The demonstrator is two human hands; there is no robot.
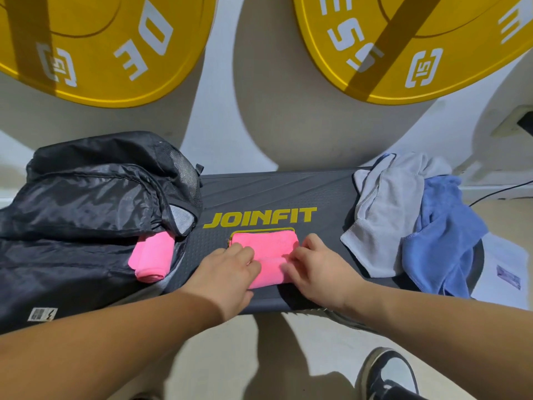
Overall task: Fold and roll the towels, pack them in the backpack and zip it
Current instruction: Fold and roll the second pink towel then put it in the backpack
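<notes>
Yellow weight plates, two, against the wall. Black backpack, one, at the left end of the step platform, one. Grey towel and blue towel, one each, heaped at the right end. Pink towels, two: rolled pink towel against the backpack; half-rolled pink towel mid-platform, with left hand and right hand both curling their fingers over its roll.

The half-rolled towel lies mid-tabletop. Left of it sits the backpack, a rolled towel on its near edge. Right of it lies a heap of loose towels. Behind it stand weight plates.
</notes>
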